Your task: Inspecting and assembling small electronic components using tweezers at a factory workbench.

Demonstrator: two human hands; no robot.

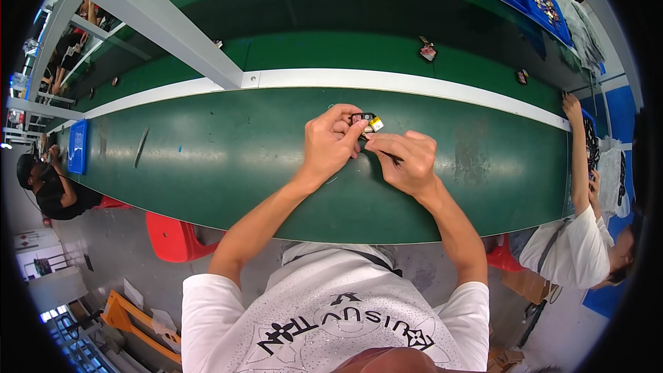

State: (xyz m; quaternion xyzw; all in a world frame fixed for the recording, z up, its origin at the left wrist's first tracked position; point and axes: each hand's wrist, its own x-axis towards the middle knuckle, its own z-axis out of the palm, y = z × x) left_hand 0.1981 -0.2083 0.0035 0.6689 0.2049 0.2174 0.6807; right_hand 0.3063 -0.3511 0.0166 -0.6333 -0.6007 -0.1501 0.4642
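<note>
Over the green worktable (255,166), my left hand (327,141) holds a small black electronic assembly (357,118) between thumb and fingers. A silver and yellow piece (376,123), which looks like a small battery, sits at its right side. Close beside it, my right hand (409,160) is closed in a pinch, its fingertips at the assembly's lower edge. A thin dark stick-like thing (396,159) shows under the right fingers; most of it is hidden, so its kind is unclear.
Beyond a white rail (359,80), small assemblies (427,49) lie on a green belt. A grey post (166,21) rises at left. A thin pointed tool (141,146) and blue tray (77,146) lie left. A co-worker's arm (579,159) reaches in at right; another person (55,186) sits far left.
</note>
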